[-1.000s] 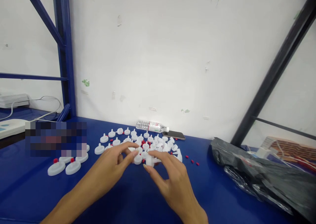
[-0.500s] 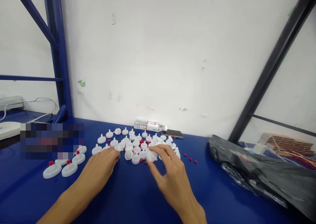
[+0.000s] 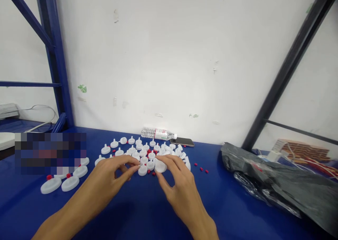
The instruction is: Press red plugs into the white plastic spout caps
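Observation:
My right hand holds a white plastic cap with a round base between thumb and fingers, low over the table. Just left of it, my left hand has thumb and forefinger pinched together at the edge of the pile; what is between the tips is too small to make out. Beside those fingertips lies a white spouted cap. Many similar white caps and small red tips are heaped beyond both hands. At the left stand several white caps with red tips on their spouts.
A clear water bottle lies along the wall, touching a dark phone. Loose red tips lie right of the pile. A grey plastic bag covers the table's right side. Blue rack posts rise at the left.
My left hand has moved right toward the pile's middle, and its thumb and forefinger now pinch in view. My right hand keeps the white cap, which has turned slightly. The view has shifted a little.

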A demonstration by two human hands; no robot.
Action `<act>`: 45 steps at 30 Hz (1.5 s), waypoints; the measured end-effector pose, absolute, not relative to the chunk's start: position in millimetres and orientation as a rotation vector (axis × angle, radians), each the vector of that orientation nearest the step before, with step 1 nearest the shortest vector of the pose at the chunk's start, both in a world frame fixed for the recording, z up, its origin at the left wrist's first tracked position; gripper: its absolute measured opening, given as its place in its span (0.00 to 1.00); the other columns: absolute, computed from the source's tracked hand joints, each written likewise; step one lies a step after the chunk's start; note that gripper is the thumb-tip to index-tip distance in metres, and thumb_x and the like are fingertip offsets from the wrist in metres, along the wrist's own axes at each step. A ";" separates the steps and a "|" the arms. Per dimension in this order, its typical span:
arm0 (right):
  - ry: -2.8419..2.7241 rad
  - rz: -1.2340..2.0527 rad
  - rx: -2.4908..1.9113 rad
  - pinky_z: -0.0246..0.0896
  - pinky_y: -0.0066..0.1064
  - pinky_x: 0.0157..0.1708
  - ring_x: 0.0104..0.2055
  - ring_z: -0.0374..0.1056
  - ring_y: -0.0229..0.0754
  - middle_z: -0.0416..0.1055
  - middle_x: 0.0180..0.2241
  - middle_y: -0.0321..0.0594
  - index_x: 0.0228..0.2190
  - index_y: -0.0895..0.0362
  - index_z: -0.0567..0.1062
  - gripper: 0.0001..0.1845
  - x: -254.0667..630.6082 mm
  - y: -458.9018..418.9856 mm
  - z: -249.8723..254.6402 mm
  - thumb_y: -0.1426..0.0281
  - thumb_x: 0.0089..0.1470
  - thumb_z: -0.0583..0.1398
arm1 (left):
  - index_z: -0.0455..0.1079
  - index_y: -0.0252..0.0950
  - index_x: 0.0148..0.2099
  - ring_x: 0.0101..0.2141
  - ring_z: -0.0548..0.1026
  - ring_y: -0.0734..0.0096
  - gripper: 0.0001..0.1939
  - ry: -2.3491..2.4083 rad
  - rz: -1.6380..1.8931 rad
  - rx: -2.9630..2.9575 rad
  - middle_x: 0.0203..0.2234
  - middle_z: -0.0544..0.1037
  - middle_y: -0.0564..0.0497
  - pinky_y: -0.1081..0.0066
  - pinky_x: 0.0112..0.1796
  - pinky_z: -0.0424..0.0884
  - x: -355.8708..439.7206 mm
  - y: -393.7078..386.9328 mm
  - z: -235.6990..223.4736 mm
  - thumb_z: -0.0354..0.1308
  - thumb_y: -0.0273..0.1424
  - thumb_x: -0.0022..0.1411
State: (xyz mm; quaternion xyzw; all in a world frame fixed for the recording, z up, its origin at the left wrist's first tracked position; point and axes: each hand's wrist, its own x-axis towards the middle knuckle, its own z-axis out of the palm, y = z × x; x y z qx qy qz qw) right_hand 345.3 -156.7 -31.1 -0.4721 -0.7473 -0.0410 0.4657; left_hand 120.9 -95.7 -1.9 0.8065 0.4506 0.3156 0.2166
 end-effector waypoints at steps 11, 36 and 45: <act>-1.917 0.005 -1.081 0.71 0.39 0.57 0.56 0.72 0.45 0.76 0.54 0.40 0.61 0.46 0.69 0.27 342.2 -157.3 -31.3 0.80 0.65 0.61 | 0.82 0.44 0.41 0.24 0.77 0.72 0.15 1.050 1.022 2.113 0.35 0.84 0.51 0.73 0.23 0.66 136.8 -106.8 -6.3 0.59 0.46 0.63; -1.794 0.229 -1.019 0.76 0.34 0.46 0.39 0.79 0.42 0.83 0.48 0.35 0.64 0.42 0.63 0.34 336.1 -156.1 -38.6 0.69 0.61 0.65 | 0.85 0.47 0.47 0.28 0.76 0.72 0.13 0.901 1.282 1.973 0.30 0.82 0.52 0.75 0.27 0.68 151.0 -120.4 -11.3 0.63 0.42 0.65; -1.839 -0.096 -1.150 0.78 0.35 0.43 0.39 0.79 0.43 0.80 0.45 0.41 0.64 0.46 0.64 0.24 338.0 -157.1 -35.0 0.67 0.69 0.57 | 0.83 0.43 0.49 0.35 0.78 0.63 0.17 1.964 1.355 2.300 0.38 0.84 0.53 0.69 0.38 0.67 34.1 -79.8 41.1 0.58 0.42 0.66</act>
